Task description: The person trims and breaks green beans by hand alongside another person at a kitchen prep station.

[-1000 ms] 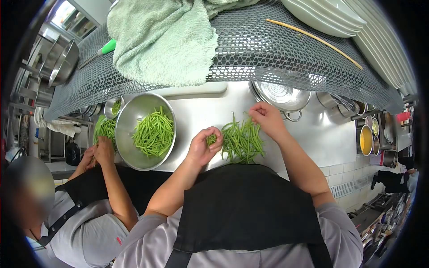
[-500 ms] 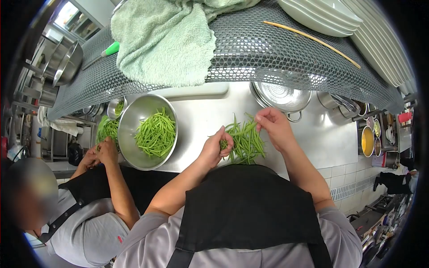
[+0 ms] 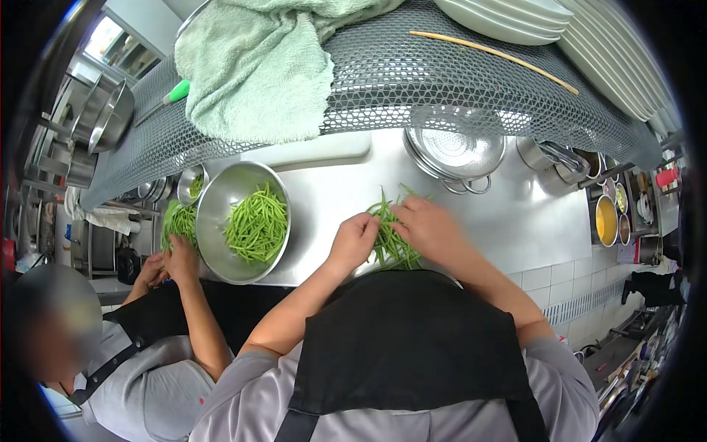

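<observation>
A loose pile of green beans [image 3: 398, 250] lies on the steel counter in front of me, partly covered by my hands. My left hand [image 3: 353, 241] is closed at the pile's left side, its fingers curled around green beans. Over the pile my right hand [image 3: 428, 230] bends inward, thumb and fingertips pinched on a green bean close to the left fingertips. The bean's ends are mostly hidden by the fingers. To the left stands a large steel bowl [image 3: 210, 221] with many green beans [image 3: 258, 225] heaped in it.
On the left, a co-worker's hands [image 3: 173, 264] handle more green beans [image 3: 179, 221] beside a small metal bowl [image 3: 193, 184]. A white cutting board [image 3: 309, 149] and steel strainers [image 3: 456, 158] sit at the back. Above hangs a mesh-lined shelf [image 3: 383, 92] with a towel [image 3: 258, 81] and plates [image 3: 508, 18].
My right hand has moved left and inward, from the pile's right edge to beside my left fingertips. My left hand stays almost in place. The view has shifted slightly.
</observation>
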`<state>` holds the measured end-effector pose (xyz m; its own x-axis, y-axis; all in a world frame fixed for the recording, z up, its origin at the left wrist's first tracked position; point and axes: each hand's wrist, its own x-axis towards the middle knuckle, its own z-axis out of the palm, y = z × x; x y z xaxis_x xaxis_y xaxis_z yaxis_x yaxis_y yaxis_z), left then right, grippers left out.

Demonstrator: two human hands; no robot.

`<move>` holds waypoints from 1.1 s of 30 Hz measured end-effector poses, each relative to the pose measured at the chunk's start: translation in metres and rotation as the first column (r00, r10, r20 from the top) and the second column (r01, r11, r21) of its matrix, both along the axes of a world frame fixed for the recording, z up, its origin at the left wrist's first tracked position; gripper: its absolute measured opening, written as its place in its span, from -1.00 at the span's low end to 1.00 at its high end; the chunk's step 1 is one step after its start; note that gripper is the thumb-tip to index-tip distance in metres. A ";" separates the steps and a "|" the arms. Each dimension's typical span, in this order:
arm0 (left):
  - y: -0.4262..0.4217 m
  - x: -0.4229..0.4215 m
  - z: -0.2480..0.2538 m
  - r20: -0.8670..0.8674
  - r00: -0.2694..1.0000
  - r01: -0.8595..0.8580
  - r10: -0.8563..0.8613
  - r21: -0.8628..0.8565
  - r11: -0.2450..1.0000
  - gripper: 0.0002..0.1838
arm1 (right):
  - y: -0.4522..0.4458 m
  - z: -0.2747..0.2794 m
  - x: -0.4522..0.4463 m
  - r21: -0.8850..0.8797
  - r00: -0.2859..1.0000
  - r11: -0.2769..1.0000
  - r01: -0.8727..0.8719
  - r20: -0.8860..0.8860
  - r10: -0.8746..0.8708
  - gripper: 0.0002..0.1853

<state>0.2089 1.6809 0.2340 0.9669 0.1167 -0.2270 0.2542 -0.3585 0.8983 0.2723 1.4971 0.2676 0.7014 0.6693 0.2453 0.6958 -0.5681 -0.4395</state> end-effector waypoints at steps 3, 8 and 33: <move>-0.005 0.000 -0.005 0.088 0.996 0.026 -0.022 -0.045 0.999 -0.69 | 0.003 -0.013 0.004 -0.077 0.992 0.991 -0.113 -0.060 0.109 -0.86; -0.002 -0.004 -0.006 0.119 0.988 0.106 -0.096 -0.078 0.991 -0.70 | -0.002 -0.022 0.003 -0.144 0.991 0.981 -0.133 -0.048 0.128 -0.81; 0.007 -0.011 -0.007 -0.214 0.967 -0.167 -0.136 -0.942 0.289 -0.75 | -0.016 -0.002 0.014 0.492 0.166 0.672 0.554 -0.856 0.490 -0.85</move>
